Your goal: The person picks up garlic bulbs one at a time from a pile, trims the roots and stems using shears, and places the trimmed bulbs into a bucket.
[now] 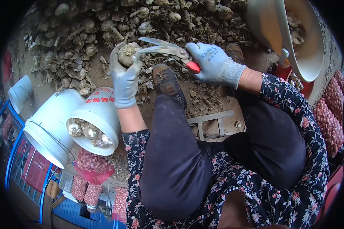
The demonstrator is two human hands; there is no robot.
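Observation:
My left hand (125, 76), in a pale work glove, is closed round a garlic bulb (129, 54) with its root end showing. In my gloved right hand (211, 61) are red-handled shears (176, 51). Their two blades are spread apart and point left, the lower tip right at the bulb's edge. Beyond both hands lies a large heap of garlic (88, 26) with dry stalks. A white bucket (99, 110) with red lettering, tipped on its side, holds trimmed garlic bulbs (91, 132) left of my left forearm.
More white buckets (51, 122) stand at the left. A large pale container (304, 45) with bits of garlic inside is at the upper right. Red mesh sacks (328, 122) full of garlic line the right edge. A small wooden frame (211, 119) lies between my legs.

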